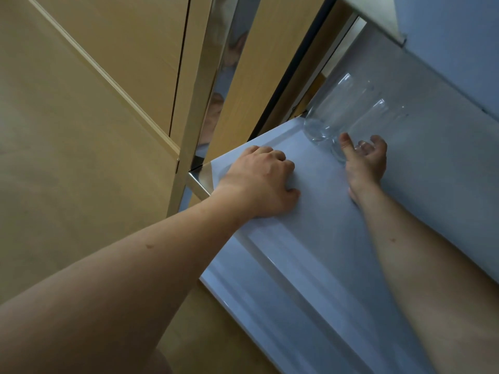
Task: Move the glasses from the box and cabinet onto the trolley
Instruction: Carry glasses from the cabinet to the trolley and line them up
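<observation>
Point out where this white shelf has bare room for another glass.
Bare shelf runs between the left hand and right hand, and on toward the camera between the forearms. The far corner is crowded: two glasses stand there, the right hand at the nearer one.

Two bare forearms — no sleeves, watch or rings show. The left hand (pixel 260 182) and right hand (pixel 364 160) wear no gloves — a small mole marks each forearm.
</observation>
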A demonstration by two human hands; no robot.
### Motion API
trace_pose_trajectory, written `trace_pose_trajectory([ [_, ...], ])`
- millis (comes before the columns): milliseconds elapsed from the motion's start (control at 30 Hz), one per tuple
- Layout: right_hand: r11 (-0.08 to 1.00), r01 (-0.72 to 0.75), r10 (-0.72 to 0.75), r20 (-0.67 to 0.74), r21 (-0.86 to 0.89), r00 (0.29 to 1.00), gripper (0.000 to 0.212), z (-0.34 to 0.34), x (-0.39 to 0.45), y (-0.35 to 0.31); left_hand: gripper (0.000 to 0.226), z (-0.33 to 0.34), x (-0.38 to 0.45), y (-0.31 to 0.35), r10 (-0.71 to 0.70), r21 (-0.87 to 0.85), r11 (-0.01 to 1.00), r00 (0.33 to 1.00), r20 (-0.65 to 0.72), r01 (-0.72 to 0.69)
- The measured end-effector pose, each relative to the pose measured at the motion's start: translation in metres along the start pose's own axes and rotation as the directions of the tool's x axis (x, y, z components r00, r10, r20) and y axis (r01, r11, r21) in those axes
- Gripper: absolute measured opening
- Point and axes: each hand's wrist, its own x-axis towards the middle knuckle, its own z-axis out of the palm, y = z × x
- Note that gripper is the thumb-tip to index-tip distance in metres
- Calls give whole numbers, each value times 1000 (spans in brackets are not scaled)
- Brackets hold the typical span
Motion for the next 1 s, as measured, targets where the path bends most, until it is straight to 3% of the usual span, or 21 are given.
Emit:
trace_pose_trajectory([
  [233,997,-16,13,-31,-76,999,97,0,-7,-5,48,-1,-1,2,-1,14,1000,1000,2,1],
  [433,971,-66,49,-77,-229,996,92,-14,-38,-18,49,-2,-1,2,-7,14,1000,1000,17,7],
  [700,928,-1,15,34,-372,999,81,-45,-115,-28,45,-18,-12,10,-19,-104,994,1000,-18,17],
  [1000,887,23,16,82,-461,997,79,-66,-196,-49,41,-25,-51,12,29,-74,997,999,18,-27],
])
